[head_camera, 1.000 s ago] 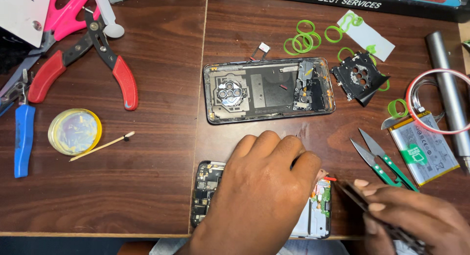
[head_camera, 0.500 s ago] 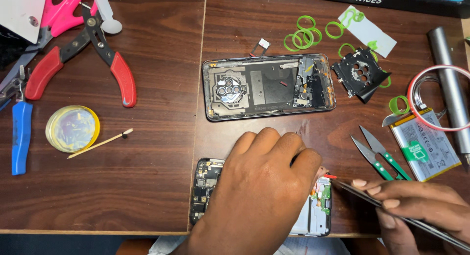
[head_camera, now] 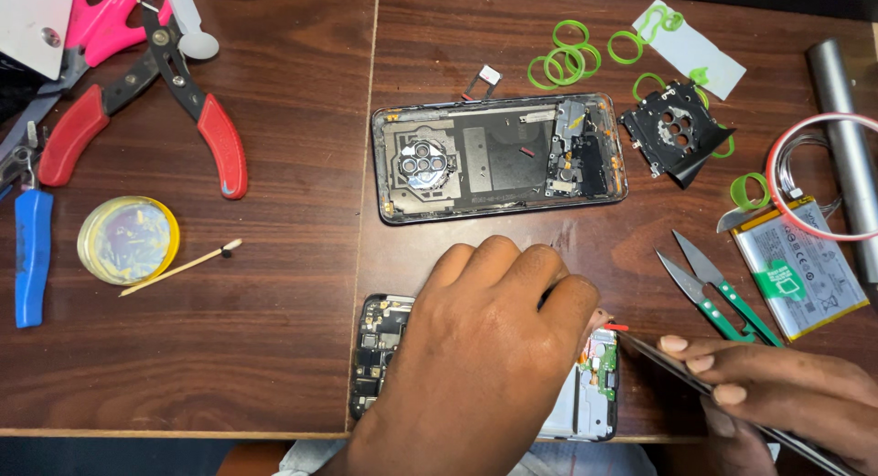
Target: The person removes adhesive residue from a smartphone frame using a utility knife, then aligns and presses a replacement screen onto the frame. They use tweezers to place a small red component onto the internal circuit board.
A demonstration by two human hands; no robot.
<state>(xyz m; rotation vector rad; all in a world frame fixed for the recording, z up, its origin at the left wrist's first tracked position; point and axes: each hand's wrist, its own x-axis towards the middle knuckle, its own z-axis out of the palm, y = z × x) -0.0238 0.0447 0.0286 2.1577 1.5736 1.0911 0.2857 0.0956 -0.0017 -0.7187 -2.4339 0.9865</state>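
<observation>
Watching my feed: my left hand (head_camera: 485,348) stays flat, fingers curled over the opened dark smartphone body with exposed circuit board (head_camera: 380,357) at bottom centre. My right hand (head_camera: 777,389), lower right, has flattened its pinched metal tweezers (head_camera: 668,362), tips now by the phone's green board corner. Looks like probing's underway.

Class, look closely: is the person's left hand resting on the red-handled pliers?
No, the left hand covers the opened phone at the table's near edge, while the red-handled pliers lie untouched far left.
</observation>
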